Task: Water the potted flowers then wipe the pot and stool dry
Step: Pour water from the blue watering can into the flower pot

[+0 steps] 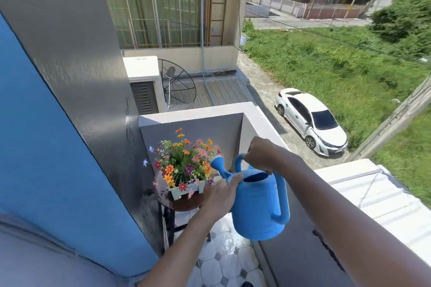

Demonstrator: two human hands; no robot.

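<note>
Holding a bright blue plastic watering can with both hands: right hand fingers curled round the top loop handle, left hand fingers wrapped at the spout base. Rose sits right at the colourful potted flowers in a pale wooden box pot on a small round dark stool. Could easily overshoot, splashing stool and the already wet-looking tiled floor. Tight spot too, boxed in by the grey balcony wall.
</note>
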